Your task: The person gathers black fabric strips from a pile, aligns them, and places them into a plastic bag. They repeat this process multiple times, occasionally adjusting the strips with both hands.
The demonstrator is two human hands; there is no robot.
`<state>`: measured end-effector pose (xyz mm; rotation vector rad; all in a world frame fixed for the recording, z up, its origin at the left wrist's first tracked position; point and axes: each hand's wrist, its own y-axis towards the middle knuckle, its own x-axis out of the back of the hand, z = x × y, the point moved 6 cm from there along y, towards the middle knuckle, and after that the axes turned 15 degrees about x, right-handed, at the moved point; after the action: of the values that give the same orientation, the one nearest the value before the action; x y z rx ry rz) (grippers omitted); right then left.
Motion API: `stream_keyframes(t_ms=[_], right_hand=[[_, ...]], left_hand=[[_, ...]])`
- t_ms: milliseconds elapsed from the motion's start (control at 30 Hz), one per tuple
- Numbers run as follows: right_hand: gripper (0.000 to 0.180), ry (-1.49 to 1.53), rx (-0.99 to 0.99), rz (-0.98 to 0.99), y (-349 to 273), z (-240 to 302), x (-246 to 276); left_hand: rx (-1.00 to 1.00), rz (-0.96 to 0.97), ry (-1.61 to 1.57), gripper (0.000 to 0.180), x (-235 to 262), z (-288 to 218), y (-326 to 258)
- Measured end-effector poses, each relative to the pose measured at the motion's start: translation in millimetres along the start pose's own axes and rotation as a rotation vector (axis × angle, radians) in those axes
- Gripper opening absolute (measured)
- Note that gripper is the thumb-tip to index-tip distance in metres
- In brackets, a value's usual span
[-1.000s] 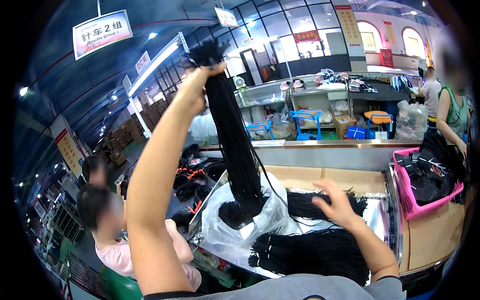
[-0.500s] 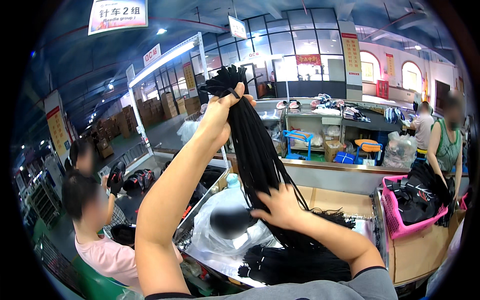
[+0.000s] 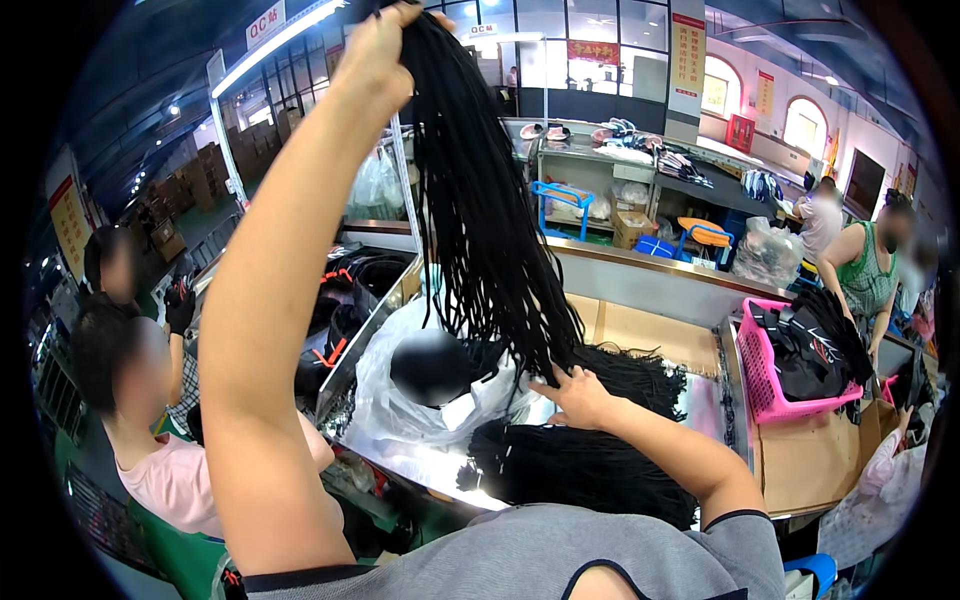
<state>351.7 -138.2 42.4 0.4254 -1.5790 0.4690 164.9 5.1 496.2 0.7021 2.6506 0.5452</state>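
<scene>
A long bundle of thin black laces (image 3: 470, 170) hangs from my left hand (image 3: 382, 60), raised high at the upper left. That hand is closed round the bundle's top end, which runs partly out of view. The strands fan out and slant down to the right. At their lower ends, my right hand (image 3: 582, 400) touches the laces with its fingers apart. Beneath it, a thick pile of black laces (image 3: 580, 470) lies on a shiny metal worktable (image 3: 400, 452). Left of the pile is a clear plastic bag (image 3: 375, 375) with dark contents and a blurred round patch.
A pink basket (image 3: 770, 385) of black pieces stands at right on brown cardboard (image 3: 815, 465); a person in green (image 3: 865, 255) leans beside it. At left sits a person in pink (image 3: 175, 480), near another person. Behind the table's raised edge (image 3: 640, 262) are blue carts (image 3: 562, 205) and shelves.
My left hand has risen and moved left, lifting the laces higher. My right hand has moved down toward their lower ends. The whole view has tilted downward.
</scene>
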Motion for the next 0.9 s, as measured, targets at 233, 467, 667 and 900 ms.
stream_keyframes(t_ms=[233, 467, 667, 900], right_hand=[[0.074, 0.321, -0.028, 0.187, -34, -69, 47], [0.066, 0.565, 0.081, -0.611, 17, -83, 283], [0.063, 0.403, 0.356, -1.032, 130, 31, 413], [0.038, 0.994, 0.493, -0.908, 201, 78, 425]], left_hand=[[-0.003, 0.026, -0.1, 0.007, 49, -28, 17], [0.007, -0.049, 0.194, 0.012, 54, -29, -8], [0.034, -0.051, 0.268, 0.016, 85, -27, -5], [0.058, 0.042, 0.381, 0.034, 105, -24, -15]])
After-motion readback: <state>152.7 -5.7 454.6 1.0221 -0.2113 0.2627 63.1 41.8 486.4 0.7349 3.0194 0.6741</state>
